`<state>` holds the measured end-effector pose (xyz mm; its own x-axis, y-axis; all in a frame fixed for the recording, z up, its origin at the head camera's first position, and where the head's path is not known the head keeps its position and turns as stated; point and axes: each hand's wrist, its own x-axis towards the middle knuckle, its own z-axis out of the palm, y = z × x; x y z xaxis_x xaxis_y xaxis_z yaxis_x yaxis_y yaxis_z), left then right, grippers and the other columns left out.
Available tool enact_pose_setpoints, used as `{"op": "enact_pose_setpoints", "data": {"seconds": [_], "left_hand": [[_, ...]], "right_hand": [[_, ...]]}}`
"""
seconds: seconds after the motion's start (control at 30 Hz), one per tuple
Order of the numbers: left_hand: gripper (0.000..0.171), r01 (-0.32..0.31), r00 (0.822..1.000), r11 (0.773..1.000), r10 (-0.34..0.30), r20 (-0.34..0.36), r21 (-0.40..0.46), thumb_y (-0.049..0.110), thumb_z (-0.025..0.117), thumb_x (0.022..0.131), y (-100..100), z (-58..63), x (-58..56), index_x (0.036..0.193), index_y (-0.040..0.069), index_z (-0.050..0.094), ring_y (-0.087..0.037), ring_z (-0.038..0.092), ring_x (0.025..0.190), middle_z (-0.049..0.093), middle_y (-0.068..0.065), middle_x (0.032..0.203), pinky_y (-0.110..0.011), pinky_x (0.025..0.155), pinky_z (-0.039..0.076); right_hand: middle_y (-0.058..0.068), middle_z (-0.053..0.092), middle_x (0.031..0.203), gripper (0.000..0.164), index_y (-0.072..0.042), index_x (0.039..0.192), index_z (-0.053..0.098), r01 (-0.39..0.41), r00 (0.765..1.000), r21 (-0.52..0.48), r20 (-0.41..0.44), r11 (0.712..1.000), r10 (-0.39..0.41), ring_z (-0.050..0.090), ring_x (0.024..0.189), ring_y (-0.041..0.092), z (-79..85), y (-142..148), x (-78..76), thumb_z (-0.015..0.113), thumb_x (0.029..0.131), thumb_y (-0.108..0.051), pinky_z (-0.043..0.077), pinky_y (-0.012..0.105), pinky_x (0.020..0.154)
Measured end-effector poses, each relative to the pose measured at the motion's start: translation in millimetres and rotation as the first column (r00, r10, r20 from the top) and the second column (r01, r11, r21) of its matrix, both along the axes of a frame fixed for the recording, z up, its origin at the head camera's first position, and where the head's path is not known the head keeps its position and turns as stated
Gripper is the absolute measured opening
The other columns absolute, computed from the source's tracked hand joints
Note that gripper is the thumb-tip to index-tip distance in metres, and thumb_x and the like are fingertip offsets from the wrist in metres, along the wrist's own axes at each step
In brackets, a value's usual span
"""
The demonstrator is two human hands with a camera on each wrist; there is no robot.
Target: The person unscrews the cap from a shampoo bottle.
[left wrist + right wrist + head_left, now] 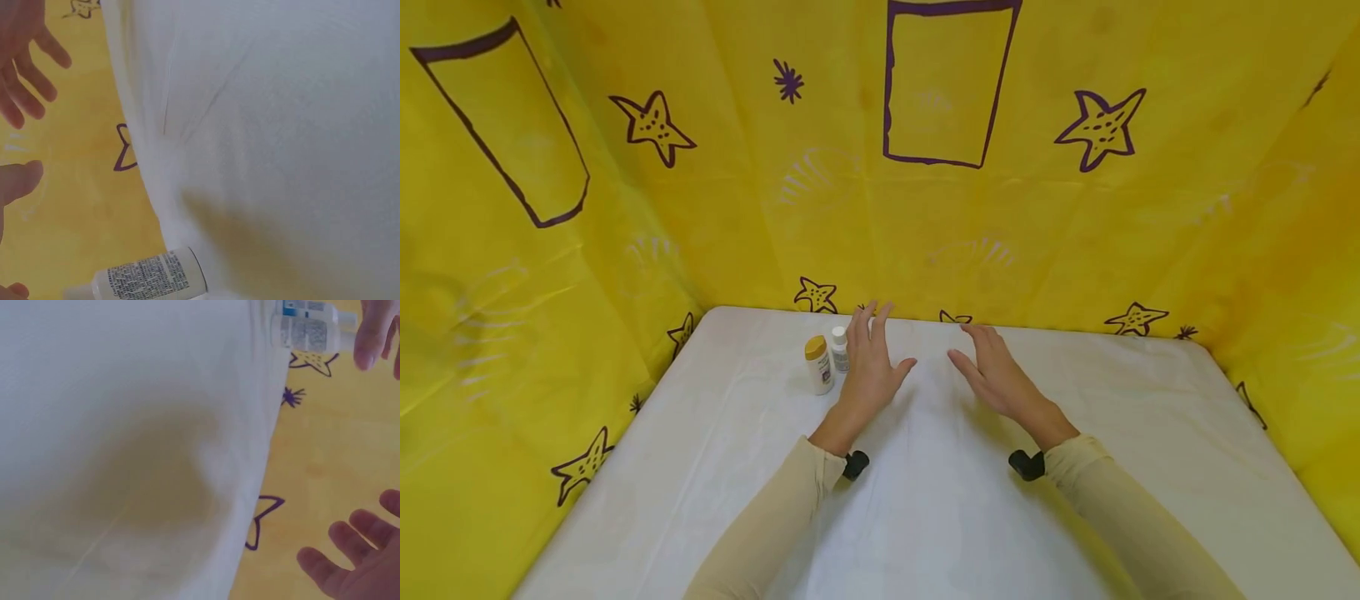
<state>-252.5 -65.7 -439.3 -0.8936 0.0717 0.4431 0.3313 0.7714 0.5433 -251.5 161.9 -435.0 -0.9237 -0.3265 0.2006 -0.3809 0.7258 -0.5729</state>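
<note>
My left hand (872, 367) hovers over the far part of the table, fingers spread, thumb out to the right, holding nothing. Just to its left stand two upright bottles: a white bottle with a yellow cap (820, 371) and a smaller white-capped bottle (840, 353), partly behind the hand. Across a gap, my right hand (1002, 379) is also raised with fingers extended and nothing in it. A white bottle with dense small print (150, 278) shows at the bottom of the left wrist view. The right wrist view has my right hand's fingers (356, 550) at lower right.
A white cloth (925, 517) covers the table. Yellow sheeting (850, 208) with purple starfish drawings encloses the back and both sides, meeting the table's far edge. Dark wrist-worn devices (1027, 465) sit under both cuffs.
</note>
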Motion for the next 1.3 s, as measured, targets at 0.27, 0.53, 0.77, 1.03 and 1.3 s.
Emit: {"op": "enact_pose_setpoints", "data": {"seconds": [0.27, 0.53, 0.77, 1.03, 1.3], "left_hand": [[0.096, -0.074, 0.995, 0.987, 0.063, 0.080, 0.145, 0.018, 0.086, 0.083, 2, 2.9, -2.1, 0.158, 0.019, 0.026, -0.031, 0.025, 0.151, 0.022, -0.011, 0.164, -0.047, 0.120, 0.038], [0.094, -0.111, 0.991, 0.953, 0.085, 0.102, 0.280, 0.015, 0.084, 0.085, 0, 2.8, -5.7, 0.158, 0.016, 0.026, -0.030, 0.030, 0.149, 0.026, -0.013, 0.161, -0.047, 0.121, 0.037], [0.092, -0.138, 0.988, 0.922, 0.103, 0.115, 0.363, 0.012, 0.084, 0.084, -1, -0.2, -9.3, 0.158, 0.015, 0.027, -0.029, 0.035, 0.147, 0.029, -0.013, 0.158, -0.046, 0.122, 0.036], [0.090, -0.158, 0.985, 0.913, 0.121, 0.119, 0.375, 0.009, 0.083, 0.084, -1, -2.5, -10.8, 0.156, 0.016, 0.030, -0.029, 0.038, 0.146, 0.031, -0.011, 0.157, -0.045, 0.121, 0.037], [0.083, -0.143, 0.989, 0.891, 0.118, 0.085, 0.431, 0.004, 0.079, 0.085, -9, 0.5, -9.8, 0.154, 0.011, 0.034, -0.033, 0.043, 0.142, 0.037, -0.017, 0.154, -0.048, 0.118, 0.039]], "right_hand": [[0.019, 0.035, 0.157, 0.068, -0.004, 0.158, 0.026, -0.046, 0.998, -0.120, 0.030, 0.992, 0.050, 0.044, 0.140, 0.039, 6.3, -22, -5.6, 0.047, 0.107, -0.044, 0.038, 0.057, 0.116], [0.018, 0.040, 0.149, 0.063, -0.004, 0.155, 0.031, -0.045, 0.998, -0.238, 0.038, 0.970, 0.055, 0.049, 0.133, 0.036, 9.1, -47, -8.7, 0.048, 0.107, -0.042, 0.044, 0.054, 0.110], [0.018, 0.050, 0.137, 0.053, -0.002, 0.148, 0.041, -0.027, 1.000, -0.357, -0.006, 0.934, 0.026, 0.057, 0.122, 0.035, 4.2, -64, -13.8, 0.054, 0.106, -0.033, 0.051, 0.052, 0.102], [0.016, 0.058, 0.131, 0.041, -0.002, 0.136, 0.054, -0.033, 0.998, -0.431, -0.069, 0.902, 0.003, 0.062, 0.116, 0.034, 0.8, -79, -18.4, 0.059, 0.104, -0.026, 0.054, 0.049, 0.096], [0.017, 0.061, 0.129, 0.040, 0.001, 0.133, 0.057, -0.011, 0.999, -0.456, -0.048, 0.890, -0.012, 0.065, 0.113, 0.035, 0.5, -90, -25.8, 0.063, 0.102, -0.024, 0.056, 0.049, 0.095]]}}
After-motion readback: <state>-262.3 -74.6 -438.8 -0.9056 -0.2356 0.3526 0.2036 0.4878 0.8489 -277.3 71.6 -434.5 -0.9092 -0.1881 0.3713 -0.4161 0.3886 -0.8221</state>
